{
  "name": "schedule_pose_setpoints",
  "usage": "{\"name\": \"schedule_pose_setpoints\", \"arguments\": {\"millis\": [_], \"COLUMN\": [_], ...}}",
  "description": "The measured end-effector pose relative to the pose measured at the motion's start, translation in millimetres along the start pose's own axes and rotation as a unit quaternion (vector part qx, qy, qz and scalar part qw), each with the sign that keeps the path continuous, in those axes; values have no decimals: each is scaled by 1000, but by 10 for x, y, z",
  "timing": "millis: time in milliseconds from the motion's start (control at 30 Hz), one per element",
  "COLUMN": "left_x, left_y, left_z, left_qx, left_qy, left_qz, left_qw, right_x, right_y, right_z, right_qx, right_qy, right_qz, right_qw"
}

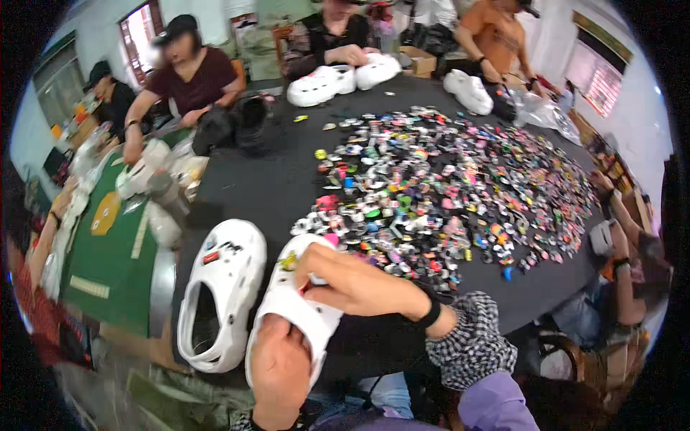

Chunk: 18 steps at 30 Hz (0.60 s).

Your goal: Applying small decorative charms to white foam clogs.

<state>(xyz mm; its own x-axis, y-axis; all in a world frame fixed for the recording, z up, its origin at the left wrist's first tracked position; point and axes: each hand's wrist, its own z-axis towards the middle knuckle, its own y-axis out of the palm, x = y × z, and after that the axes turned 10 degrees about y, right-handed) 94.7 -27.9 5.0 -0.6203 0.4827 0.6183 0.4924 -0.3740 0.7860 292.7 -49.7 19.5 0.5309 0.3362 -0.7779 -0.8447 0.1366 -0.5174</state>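
Observation:
A white foam clog [327,316] lies near the front edge of the black table, and my left hand [280,366] reaches into its opening. The fingers of that hand are hidden inside the toe. Over the clog's upper, my right hand [359,280] is closed in a pinch on a small red shoe charm [305,289], mostly covered by the fingers. A yellowish charm [289,261] and a pink one [331,239] show near the clog's toe. Just left stands the other white clog [241,251], with red, black and white charms on its upper.
A wide heap of colourful charms [431,187] spreads over the black table [266,179]. Across it, people handle more white clogs [316,86]. To the left is a green mat [108,266] with plastic bags [162,223]. Another person's hands [607,187] are at the right edge.

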Motion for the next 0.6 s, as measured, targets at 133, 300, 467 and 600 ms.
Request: {"name": "schedule_pose_setpoints", "arguments": {"millis": [133, 300, 467, 600], "left_x": [-47, -38, -3, 23], "left_y": [90, -100, -37, -112], "left_z": [34, 47, 85, 79], "left_qx": [58, 82, 86, 62], "left_qy": [-1, -2, 3, 12], "left_qz": [-26, -27, -50, -31], "left_qw": [998, 996, 995, 998], "right_x": [91, 58, 61, -5], "right_y": [-11, -22, 97, 88], "right_z": [-19, -17, -109, -59], "right_qx": [-4, 9, 57, 73], "right_qy": [-10, 5, 11, 64], "right_qz": [34, 51, 46, 46], "right_qw": [999, 999, 997, 994]}}
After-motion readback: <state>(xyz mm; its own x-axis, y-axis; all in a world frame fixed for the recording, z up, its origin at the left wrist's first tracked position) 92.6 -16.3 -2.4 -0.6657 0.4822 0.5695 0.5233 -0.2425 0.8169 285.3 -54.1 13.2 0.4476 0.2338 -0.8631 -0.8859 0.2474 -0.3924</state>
